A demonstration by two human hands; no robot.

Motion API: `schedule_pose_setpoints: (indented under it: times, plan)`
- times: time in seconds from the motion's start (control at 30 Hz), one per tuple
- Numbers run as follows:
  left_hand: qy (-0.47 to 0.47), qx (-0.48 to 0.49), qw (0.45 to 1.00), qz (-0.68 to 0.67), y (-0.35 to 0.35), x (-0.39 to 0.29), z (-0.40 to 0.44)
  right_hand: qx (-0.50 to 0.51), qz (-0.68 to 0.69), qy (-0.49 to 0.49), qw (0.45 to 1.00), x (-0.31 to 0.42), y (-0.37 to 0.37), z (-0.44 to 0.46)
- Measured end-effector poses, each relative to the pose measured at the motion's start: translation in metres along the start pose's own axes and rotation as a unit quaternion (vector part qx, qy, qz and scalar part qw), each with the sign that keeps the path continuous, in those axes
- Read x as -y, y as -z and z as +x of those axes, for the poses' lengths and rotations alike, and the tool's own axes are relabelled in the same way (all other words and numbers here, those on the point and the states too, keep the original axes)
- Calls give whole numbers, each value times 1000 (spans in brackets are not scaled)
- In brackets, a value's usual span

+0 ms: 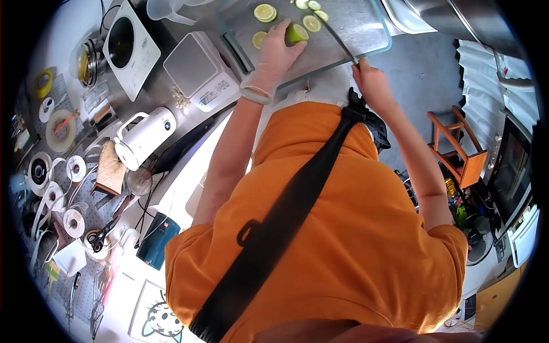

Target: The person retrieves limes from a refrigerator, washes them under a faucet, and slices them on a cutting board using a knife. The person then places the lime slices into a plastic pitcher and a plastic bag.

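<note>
My gloved left hand [277, 55] is closed on a cut lime [297, 34], its pale cut face showing. In my right hand [373, 83] is the handle of a knife [340, 43]. The blade points up and left, its tip near the lime slices on the right. These slices [311, 23] and more slices [265, 12] on the left lie on a see-through board with a teal edge [390, 41]. The blade stands apart from the held lime.
Left of the board is a kitchen scale [193, 62], with an induction cooker [130, 48] beyond. A white electric kettle [146, 137] stands nearer. Tape rolls [74, 223] and scissors [100, 235] crowd the far left. On the right are a wooden stool [466, 166] and an oven [512, 160].
</note>
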State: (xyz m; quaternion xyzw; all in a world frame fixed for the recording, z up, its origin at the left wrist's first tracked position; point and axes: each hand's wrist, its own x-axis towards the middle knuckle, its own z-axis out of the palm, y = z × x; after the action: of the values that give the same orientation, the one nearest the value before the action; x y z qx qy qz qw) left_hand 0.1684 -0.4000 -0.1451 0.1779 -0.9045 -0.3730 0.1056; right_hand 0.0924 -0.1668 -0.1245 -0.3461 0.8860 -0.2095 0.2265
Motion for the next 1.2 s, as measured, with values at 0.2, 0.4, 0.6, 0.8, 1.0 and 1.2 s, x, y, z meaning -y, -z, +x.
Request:
schedule_pose_setpoints:
  times: [0.2,0.4,0.6,0.8,1.0,1.2]
  plan:
    - [-41,-4,989,144,-5,-26,13,-3,-14,-17,1000,-5,14,-7]
    - [-37,39,977,206,-21,-25,30,20,-32,-31,999,5,31,-10]
    - [-26,27,989,144,-7,-39,40,-23,-36,33,999,5,56,-9]
    - [-18,15,1000,8,9,-46,47,-30,-53,39,997,12,73,-5]
    - [-14,16,998,-56,10,-39,48,-33,-64,70,995,8,76,-1]
    - [-17,47,992,-114,11,-30,48,-30,-73,107,991,4,83,4]
